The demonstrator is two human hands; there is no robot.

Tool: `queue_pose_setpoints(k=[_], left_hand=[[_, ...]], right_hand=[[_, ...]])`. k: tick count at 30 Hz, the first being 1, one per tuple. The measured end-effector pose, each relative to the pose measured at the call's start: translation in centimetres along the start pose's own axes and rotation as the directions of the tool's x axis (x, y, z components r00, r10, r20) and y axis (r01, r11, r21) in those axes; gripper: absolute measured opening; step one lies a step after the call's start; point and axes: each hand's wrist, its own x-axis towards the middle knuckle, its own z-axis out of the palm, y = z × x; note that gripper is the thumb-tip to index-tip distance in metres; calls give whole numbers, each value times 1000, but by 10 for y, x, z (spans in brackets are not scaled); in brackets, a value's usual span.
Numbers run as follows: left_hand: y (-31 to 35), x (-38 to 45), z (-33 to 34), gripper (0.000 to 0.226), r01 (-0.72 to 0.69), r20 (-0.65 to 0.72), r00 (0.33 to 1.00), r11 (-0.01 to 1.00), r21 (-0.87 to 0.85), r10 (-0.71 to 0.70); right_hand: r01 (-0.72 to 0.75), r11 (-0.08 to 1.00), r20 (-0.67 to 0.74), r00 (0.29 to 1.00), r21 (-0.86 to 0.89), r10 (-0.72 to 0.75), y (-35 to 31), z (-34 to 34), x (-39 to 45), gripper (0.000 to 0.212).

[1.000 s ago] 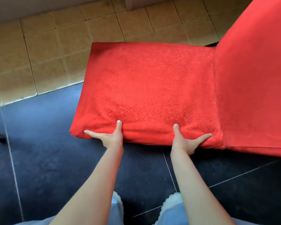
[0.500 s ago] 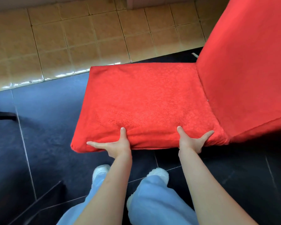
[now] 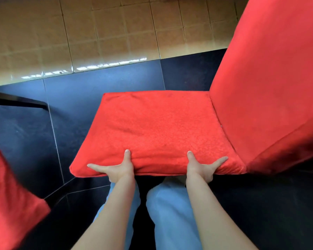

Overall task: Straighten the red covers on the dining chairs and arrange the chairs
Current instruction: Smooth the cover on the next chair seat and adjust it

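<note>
A dining chair in a red cover stands in front of me, its seat (image 3: 152,127) lying flat and its backrest (image 3: 269,78) rising on the right. My left hand (image 3: 116,168) grips the seat's near edge toward the left corner, thumb on top, forefinger stretched along the edge. My right hand (image 3: 202,166) holds the same edge nearer the backrest in the same way. The other fingers of both hands are hidden under the seat. The seat cover looks smooth, with a slight crease along the near edge.
Part of a second red-covered chair (image 3: 11,204) pokes in at the lower left. A black bar (image 3: 16,101) crosses the left side. The floor is dark tile (image 3: 107,80), with tan tiles (image 3: 98,33) beyond. My legs in light blue trousers (image 3: 170,213) stand right under the seat's edge.
The chair has slid toward me, away from the tan tiles, with both hands keeping their hold on the seat edge. The second red chair has come into view at the lower left.
</note>
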Motion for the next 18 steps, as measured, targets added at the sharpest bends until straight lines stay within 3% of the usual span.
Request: queue_pose_setpoints(k=[7, 18], left_hand=[[6, -3, -40, 129, 47, -70, 997, 997, 68, -42], [19, -18, -47, 128, -10, -24, 1000, 1000, 9, 10]], right_hand=[[-38, 996, -12, 999, -74, 37, 7, -10, -37, 116], [116, 980, 110, 989, -161, -99, -6, -23, -46, 121]])
